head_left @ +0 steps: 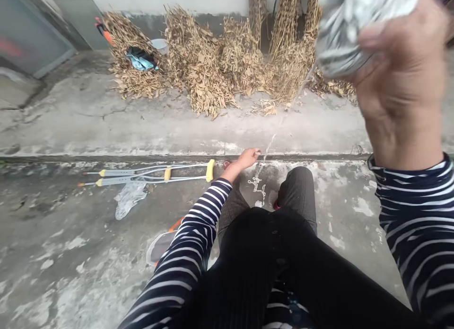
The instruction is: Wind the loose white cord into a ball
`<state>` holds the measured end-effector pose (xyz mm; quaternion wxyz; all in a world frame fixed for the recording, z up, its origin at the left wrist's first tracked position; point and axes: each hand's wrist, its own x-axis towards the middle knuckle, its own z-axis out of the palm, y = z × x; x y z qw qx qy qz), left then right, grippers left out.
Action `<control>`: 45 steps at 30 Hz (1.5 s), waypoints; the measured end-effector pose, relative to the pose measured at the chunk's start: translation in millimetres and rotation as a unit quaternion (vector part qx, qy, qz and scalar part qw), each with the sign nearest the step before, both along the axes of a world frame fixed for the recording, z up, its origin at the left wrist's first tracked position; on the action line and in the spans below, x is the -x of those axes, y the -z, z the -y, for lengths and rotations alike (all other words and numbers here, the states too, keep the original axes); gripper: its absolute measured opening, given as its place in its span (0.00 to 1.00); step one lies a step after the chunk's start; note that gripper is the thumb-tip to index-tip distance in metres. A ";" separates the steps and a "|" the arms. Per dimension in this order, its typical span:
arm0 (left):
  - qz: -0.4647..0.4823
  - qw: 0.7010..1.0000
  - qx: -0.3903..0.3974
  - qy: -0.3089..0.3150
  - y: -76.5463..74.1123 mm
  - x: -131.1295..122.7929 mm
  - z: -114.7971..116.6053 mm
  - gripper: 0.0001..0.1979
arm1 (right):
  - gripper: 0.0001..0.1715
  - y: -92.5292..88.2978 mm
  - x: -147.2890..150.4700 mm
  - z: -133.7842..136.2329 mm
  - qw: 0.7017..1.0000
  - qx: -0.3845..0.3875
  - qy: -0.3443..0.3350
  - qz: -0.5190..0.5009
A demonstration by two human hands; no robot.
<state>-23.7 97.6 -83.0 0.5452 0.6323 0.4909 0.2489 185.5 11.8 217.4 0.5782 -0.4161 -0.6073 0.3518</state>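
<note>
Silvery bundle (351, 33) is up at top right of the view, off the ground, partly cut by the top edge. Right hand (400, 78) grips it, thumb across the near face, fingers behind. Both are motion-blurred; looks like crumpled film, but I wouldn't swear to it. Thin pale strand (272, 142) slants from below the bundle down past the left hand (248, 157) to a loose tangle (258, 186) on the concrete between the legs. Left hand: fingers curled in; can't tell if they pinch the strand. Crutches (152, 173) lie flat left of that hand, clear plastic bag (129, 200) just beside them. Beyond the ledge (170, 130), dry stalks (209, 68) lean against the wall (149, 0).
</note>
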 end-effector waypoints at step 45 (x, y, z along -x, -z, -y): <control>0.259 0.879 0.219 0.334 -83.7 -12.0 39.5 0.23 | 0.40 106.3 -22.0 5.7 0.942 0.234 -0.180 -0.157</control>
